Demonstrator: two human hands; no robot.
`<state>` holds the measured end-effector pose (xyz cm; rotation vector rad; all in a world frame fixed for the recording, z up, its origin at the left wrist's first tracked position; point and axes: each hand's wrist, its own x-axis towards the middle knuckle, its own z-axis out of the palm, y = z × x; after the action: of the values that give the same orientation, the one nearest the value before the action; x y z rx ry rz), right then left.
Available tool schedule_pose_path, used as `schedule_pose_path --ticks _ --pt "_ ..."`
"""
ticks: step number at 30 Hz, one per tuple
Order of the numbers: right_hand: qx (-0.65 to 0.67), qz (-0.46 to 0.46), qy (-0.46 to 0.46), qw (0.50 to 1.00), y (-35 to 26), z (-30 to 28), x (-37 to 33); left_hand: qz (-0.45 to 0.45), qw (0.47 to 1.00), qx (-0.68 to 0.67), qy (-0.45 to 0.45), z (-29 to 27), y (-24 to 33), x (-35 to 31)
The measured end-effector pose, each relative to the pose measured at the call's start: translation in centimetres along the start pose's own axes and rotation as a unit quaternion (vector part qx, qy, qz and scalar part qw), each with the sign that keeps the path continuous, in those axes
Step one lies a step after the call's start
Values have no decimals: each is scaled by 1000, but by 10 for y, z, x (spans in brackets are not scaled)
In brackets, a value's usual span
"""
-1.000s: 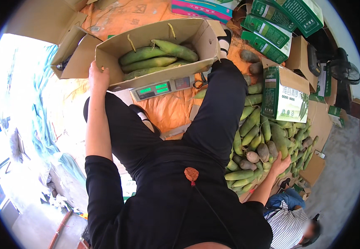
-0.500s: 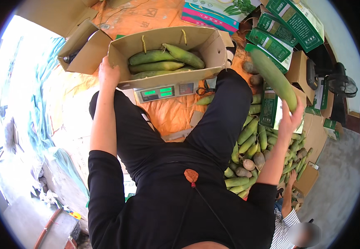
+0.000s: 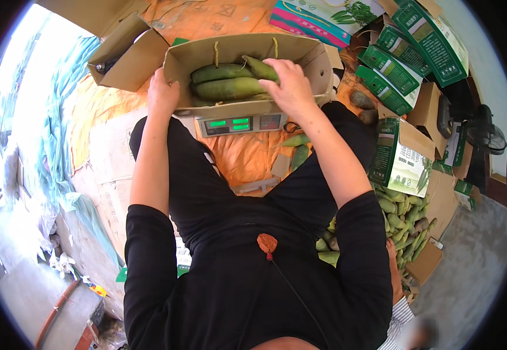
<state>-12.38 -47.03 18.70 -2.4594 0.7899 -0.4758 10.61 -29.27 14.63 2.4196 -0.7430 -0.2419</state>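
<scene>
Hands both at the open brown cardboard box [image 3: 206, 55] sitting on the grey digital scale with green display [image 3: 241, 123]. Left hand [image 3: 163, 93] grips the box's near-left rim, fingers curled over the edge. Right hand [image 3: 291, 84] is inside the box, palm down, fingers closed over the long green gourd [image 3: 260, 68] lying on top at the right; cannot tell how firm the hold is. Two more long green gourds [image 3: 230, 88] lie lengthwise under it. Scale stands on an orange tarp [image 3: 244, 157]. Pile of loose green gourds [image 3: 402, 216] on the floor to the right, beside green-and-white printed cartons [image 3: 402, 157].
</scene>
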Motion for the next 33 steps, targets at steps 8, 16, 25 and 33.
schedule_pose_path --ticks 8,16,25,33 --pt "255 118 116 953 73 -68 13 12 1000 6 -6 -1 0 3" --pt "284 271 133 910 107 -82 -8 0 1000 8 5 1 -3 2" --pt "301 274 136 903 99 -85 -11 -6 1000 15 7 0 1 2" --pt "285 278 133 907 107 -85 -13 -21 1000 12 6 -3 9 1"
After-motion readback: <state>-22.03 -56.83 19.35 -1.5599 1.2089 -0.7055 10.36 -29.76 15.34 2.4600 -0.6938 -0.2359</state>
